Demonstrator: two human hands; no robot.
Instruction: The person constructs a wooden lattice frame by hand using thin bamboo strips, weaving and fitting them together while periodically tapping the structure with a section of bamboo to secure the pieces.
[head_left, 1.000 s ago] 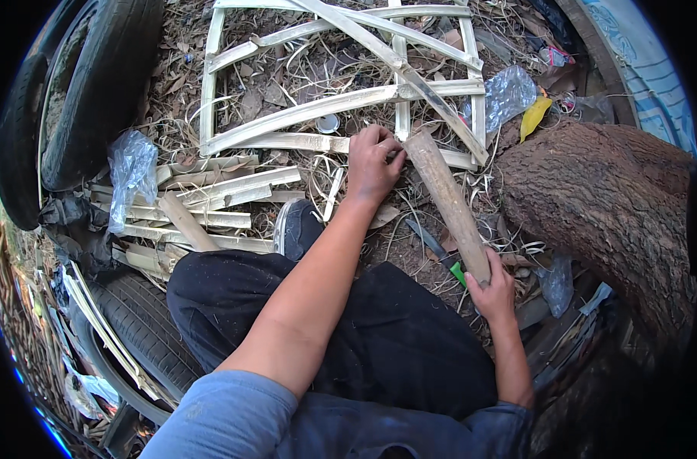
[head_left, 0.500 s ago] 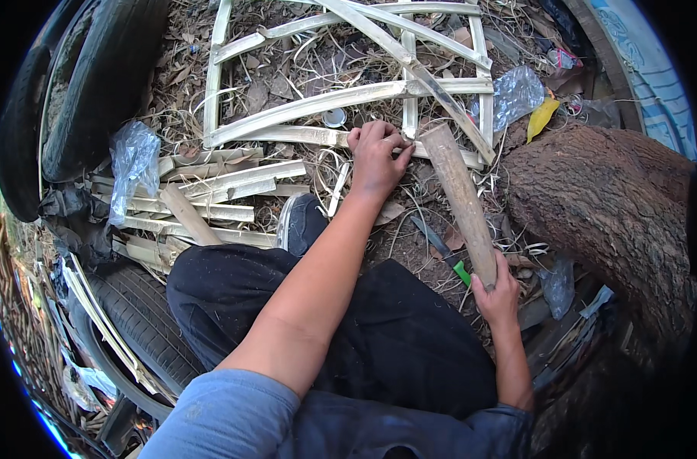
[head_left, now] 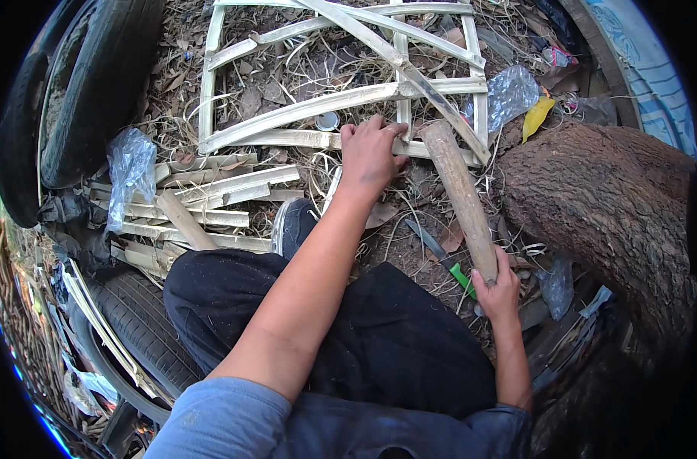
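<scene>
A lattice frame of split bamboo strips [head_left: 310, 102] lies on the ground in front of me. My left hand [head_left: 370, 157] is closed over its nearest strip [head_left: 287, 138], close to where an upright strip meets it; the fingertips are partly hidden. In my right hand [head_left: 499, 294], a thick round wooden stick [head_left: 461, 199] is gripped by its near end. The stick's far end overlaps the near strip in the picture, just right of my left hand; I cannot tell whether they touch. A knife with a green handle [head_left: 463, 280] lies on the ground beside the stick.
Split bamboo pieces [head_left: 218, 191] are piled left of my shoe [head_left: 293, 226]. Tyres [head_left: 107, 92] stand at the far left, another tyre [head_left: 145, 321] nearer. A thick tree trunk [head_left: 601, 214] bounds the right side. Clear plastic [head_left: 513, 96] and a yellow leaf [head_left: 537, 118] lie near the frame.
My left hand has shifted slightly along the near strip, its fingers now reaching further over it. The right hand still holds the stick, almost unmoved. The whole view has shifted a little.
</scene>
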